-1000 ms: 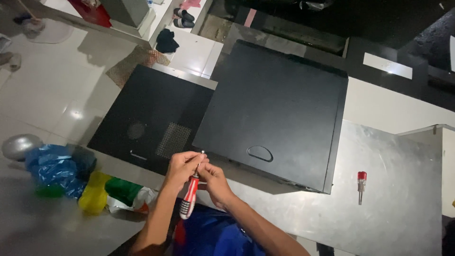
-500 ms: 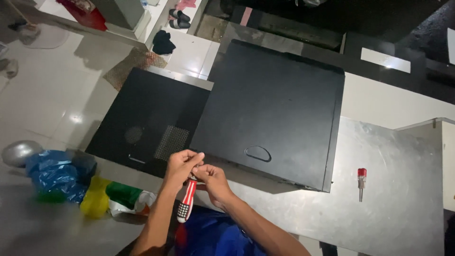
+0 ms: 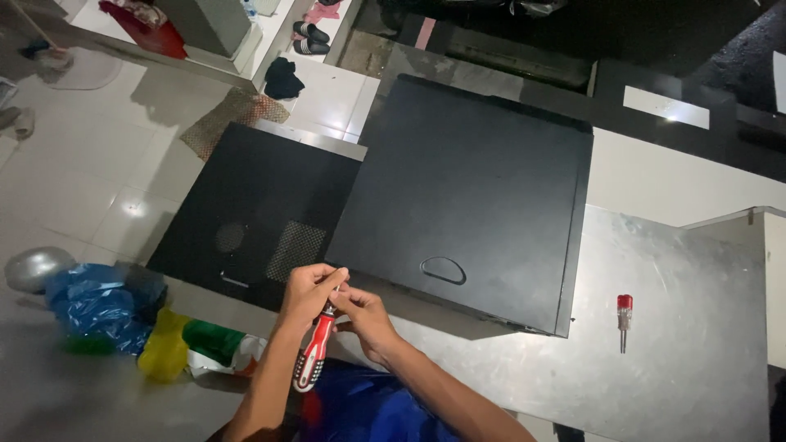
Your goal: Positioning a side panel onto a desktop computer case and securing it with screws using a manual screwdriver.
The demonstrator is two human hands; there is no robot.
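Gripping a red screwdriver (image 3: 313, 358), both hands (image 3: 336, 299) hide its tip.

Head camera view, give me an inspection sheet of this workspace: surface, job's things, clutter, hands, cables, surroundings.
Surface: scuffed grey metal table.
Job's things: red and white screwdriver, handle down, shaft hidden in the hands; black computer case lying flat on the table; detached black side panel with vent grilles lying to its left.
Clutter: small red-capped screwdriver bit lying alone on the table, right of the case.
Hands: left hand grips the screwdriver's upper part; right hand pinches at its tip.
Cables: nothing seen.
Surroundings: blue plastic bag, yellow and green bags, silver bowl, black sandals on the white tiled floor.
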